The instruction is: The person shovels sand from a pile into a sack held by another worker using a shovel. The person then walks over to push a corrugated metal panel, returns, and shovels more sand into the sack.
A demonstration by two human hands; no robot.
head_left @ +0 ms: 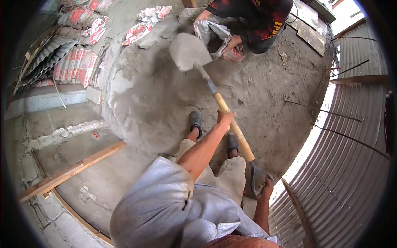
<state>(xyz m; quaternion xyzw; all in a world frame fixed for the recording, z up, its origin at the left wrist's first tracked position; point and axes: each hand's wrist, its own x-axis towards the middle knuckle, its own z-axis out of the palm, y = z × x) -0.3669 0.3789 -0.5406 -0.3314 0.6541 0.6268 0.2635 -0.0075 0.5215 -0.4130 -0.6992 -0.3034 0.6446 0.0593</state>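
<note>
My left hand (226, 119) is wrapped round the wooden shaft of a shovel (221, 102), about midway along it. Lower down, my right hand (266, 188) grips the shovel's dark D-shaped handle. The shovel blade (188, 51) carries grey sand or cement powder and is close beside the mouth of a sack (202, 31). Another person's hands (231, 44) hold that sack open. Below the blade lies a mound of grey powdery material (140, 87).
Stacked cement bags (74, 64) and corrugated sheets (49, 56) stand at the left. Torn bags (142, 27) lie on the mound. A wooden beam (74, 170) crosses the left side. Thin rods (324, 110) stick out near the corrugated metal wall (331, 177) on the right.
</note>
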